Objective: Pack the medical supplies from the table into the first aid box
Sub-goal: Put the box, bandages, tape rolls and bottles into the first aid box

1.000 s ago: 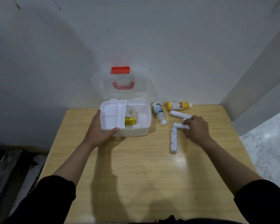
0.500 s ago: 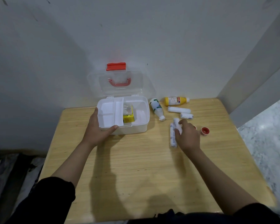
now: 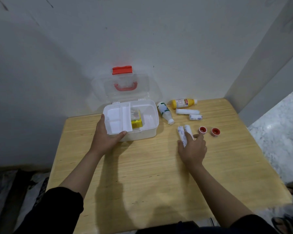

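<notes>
Head view: a wooden tabletop was shown against a grey wall, with a white first aid box standing open at the centre of the frame, its clear lid raised behind it. A yellow packet was seen inside the box beside a white divider tray. The left hand was curled round the box's near left corner, thumb laid on the front rim. The right hand was held right of centre, its grip loosely closed round two white bandage rolls lying side by side on the tabletop, with one finger stretched toward a red tape roll. A second red tape roll lay just to its right. Further up, a white bottle, a yellow bottle, a long bandage roll and a short bandage roll were spread out.
</notes>
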Demonstrator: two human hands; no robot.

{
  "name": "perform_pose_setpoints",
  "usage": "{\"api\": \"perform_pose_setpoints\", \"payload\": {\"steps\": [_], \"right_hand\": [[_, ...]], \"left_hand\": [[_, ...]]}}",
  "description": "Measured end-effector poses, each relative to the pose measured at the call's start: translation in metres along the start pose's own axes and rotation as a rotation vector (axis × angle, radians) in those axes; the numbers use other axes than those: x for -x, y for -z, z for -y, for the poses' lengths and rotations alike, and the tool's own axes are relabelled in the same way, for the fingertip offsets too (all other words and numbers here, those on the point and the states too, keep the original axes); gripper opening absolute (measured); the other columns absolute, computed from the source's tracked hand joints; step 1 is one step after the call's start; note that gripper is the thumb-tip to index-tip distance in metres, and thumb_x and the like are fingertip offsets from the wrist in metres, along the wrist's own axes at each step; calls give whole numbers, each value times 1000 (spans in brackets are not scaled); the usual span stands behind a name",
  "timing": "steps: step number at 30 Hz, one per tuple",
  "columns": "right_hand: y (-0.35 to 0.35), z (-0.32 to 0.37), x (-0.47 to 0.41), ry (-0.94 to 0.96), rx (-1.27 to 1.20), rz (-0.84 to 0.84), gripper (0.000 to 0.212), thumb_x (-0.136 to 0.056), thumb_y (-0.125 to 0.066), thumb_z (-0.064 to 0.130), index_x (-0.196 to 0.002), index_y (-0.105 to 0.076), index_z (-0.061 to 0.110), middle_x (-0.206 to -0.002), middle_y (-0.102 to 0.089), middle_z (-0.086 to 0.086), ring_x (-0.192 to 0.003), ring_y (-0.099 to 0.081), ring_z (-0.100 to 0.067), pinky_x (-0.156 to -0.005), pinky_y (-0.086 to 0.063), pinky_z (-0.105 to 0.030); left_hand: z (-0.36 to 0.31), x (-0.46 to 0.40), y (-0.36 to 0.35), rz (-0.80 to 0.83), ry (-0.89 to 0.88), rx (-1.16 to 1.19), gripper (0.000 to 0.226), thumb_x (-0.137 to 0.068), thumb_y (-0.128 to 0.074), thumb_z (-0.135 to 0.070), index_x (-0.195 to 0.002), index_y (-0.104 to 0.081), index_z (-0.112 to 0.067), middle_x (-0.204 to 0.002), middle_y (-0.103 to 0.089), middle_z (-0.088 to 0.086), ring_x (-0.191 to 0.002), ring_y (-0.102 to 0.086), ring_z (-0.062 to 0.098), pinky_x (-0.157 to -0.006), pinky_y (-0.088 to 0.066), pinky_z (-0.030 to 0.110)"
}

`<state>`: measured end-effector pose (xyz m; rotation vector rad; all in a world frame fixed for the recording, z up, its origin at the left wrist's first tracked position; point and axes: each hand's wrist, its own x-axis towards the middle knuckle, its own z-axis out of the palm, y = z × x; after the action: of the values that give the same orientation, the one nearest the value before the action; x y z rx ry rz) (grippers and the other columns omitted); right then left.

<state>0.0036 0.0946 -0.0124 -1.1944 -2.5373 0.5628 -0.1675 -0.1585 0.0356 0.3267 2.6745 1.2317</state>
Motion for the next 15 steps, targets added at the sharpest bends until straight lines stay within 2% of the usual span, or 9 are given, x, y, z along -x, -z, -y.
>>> {"api": "perform_pose_setpoints", "payload": {"steps": [3, 7, 12, 15], "right_hand": [[-4, -6, 3, 9, -124, -19, 40, -82, -66, 19, -121, -61, 16, -111, -52, -21, -98, -52, -41, -79, -46, -44], [-2, -12, -2, 37, -204, 40, 41, -85, -63, 15, -126, -60, 18, -127, -48, -21, -115, -46, -38, -89, -44, -43], [9, -19, -13, 110, -195, 97, 44, -85, -65, 21, -128, -57, 20, -124, -54, -16, -111, -48, -34, -86, -43, -39], [35, -2, -22, 168, -377, 35, 42, -81, -70, 22, -119, -59, 10, -108, -63, -5, -101, -57, -20, -79, -44, -27]], "left_hand": [[0, -1, 0, 3, -1, 0, 117, -63, -80, -56, -152, -9, -24, -158, -18, -3, -142, -22, 19, -112, -29, 41], [4, -2, 0, 16, 1, 12, 120, -60, -78, -62, -151, -9, -27, -158, -18, -4, -142, -23, 18, -112, -30, 44], [6, -2, -2, 7, -6, 30, 119, -61, -79, -59, -151, -8, -26, -158, -17, -5, -143, -21, 17, -113, -29, 43], [6, -3, -2, -1, -13, 29, 119, -61, -80, -58, -151, -9, -26, -157, -19, -4, -142, -23, 18, -112, -30, 42]]}}
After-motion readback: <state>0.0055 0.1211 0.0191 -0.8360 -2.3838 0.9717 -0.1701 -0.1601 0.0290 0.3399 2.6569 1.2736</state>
